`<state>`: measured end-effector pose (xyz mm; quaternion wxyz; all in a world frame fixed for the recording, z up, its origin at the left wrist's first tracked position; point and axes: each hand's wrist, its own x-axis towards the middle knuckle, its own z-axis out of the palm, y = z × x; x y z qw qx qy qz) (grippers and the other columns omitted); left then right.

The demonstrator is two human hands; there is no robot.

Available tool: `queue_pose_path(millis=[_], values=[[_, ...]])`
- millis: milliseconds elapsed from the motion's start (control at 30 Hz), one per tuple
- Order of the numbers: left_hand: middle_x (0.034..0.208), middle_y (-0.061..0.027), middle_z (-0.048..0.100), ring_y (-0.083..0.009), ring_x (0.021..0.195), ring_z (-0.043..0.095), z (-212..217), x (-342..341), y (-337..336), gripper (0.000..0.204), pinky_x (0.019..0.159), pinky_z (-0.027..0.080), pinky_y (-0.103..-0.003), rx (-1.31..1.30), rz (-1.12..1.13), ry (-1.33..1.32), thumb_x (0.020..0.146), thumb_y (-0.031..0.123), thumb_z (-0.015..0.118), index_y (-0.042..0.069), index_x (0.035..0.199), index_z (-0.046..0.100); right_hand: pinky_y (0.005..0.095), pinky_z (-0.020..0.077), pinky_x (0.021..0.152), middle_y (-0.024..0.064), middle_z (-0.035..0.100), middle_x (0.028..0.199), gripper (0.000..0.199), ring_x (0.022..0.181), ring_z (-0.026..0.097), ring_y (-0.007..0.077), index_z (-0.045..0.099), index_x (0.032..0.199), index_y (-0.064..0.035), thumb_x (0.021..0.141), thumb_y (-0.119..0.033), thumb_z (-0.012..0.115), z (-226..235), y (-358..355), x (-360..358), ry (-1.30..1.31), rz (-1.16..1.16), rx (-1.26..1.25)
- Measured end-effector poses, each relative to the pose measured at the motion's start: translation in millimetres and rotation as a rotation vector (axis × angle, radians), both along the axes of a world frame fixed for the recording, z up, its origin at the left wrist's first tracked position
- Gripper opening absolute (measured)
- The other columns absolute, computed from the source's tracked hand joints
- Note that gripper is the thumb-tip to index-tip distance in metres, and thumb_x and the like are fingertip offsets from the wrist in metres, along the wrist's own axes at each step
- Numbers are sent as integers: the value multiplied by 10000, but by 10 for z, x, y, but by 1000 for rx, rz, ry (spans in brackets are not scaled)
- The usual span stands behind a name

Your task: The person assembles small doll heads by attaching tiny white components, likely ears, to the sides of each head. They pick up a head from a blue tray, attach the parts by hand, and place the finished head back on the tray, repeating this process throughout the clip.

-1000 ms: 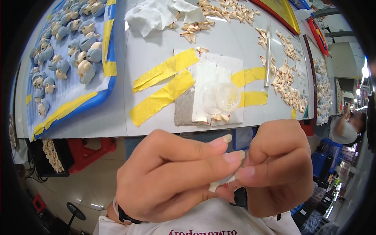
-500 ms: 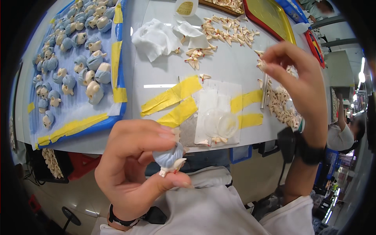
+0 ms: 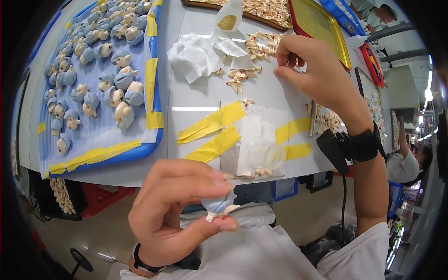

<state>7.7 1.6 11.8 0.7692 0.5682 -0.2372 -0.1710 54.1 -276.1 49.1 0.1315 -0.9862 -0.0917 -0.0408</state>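
My left hand pinches a small doll head with blue hair between thumb and fingers, in front of my body below the table edge. Part of the head is hidden by my fingers; a small pale piece with a red mark shows at its lower side. My right hand is raised over the far middle of the table, thumb and forefinger close together. Whether a small part sits between them I cannot make out. Beside its fingertips lie small cream pointed pieces with red tips.
At left, a blue-rimmed tray holds many blue-haired heads. White cloths, a squeeze bottle and a yellow tray stand farther back. Near the front are a clear round dish, yellow tape strips and a metal rod.
My right hand has moved left from the right-hand pile of pieces to the far middle of the table. My left hand, still gripping the doll head, appears slightly lower and farther right.
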Motion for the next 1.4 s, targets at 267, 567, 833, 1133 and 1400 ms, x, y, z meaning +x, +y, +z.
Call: queue_pose_path(millis=[267, 567, 833, 1133, 1400], values=[[1042, -150, 507, -184, 936, 559, -28, -8, 126, 400, 674, 514, -214, 1, -38, 43, 648, -54, 733, -34, 1014, 574, 212, 399, 623, 24, 584, 772, 100, 693, 514, 81, 584, 869, 10, 800, 27, 515, 374, 135, -696, -307, -295, 494], [982, -145, 486, -193, 783, 585, -16, -33, -2, 430, 583, 513, -227, 22, -86, 12, 629, 52, 774, -19, 982, 538, 178, 394, 589, 34, 557, 735, 101, 646, 504, 71, 578, 922, 31, 856, -27, 529, 360, 94, -1671, -284, -635, 394], [942, -151, 476, -190, 660, 594, 24, -81, -140, 503, 488, 481, -210, -10, -37, 5, 620, 185, 807, -12, 963, 496, 244, 492, 621, 130, 609, 758, 192, 647, 591, 157, 509, 891, 34, 860, -143, 575, 355, 336, -1870, -376, -712, 813], [945, -136, 476, -175, 644, 593, 44, -125, -150, 520, 484, 477, -197, 39, 28, 132, 620, 229, 808, -6, 963, 495, 230, 437, 724, 92, 612, 815, 145, 744, 557, 145, 577, 913, 36, 878, -100, 544, 256, 104, -1880, -463, -604, 213], [945, -123, 486, -163, 644, 588, 87, -149, -120, 614, 489, 475, -192, 60, 132, 258, 608, 277, 815, 7, 1029, 459, 212, 426, 713, 80, 612, 827, 136, 754, 549, 117, 597, 944, 29, 884, -70, 525, 132, -25, -1937, -678, -807, 357]])
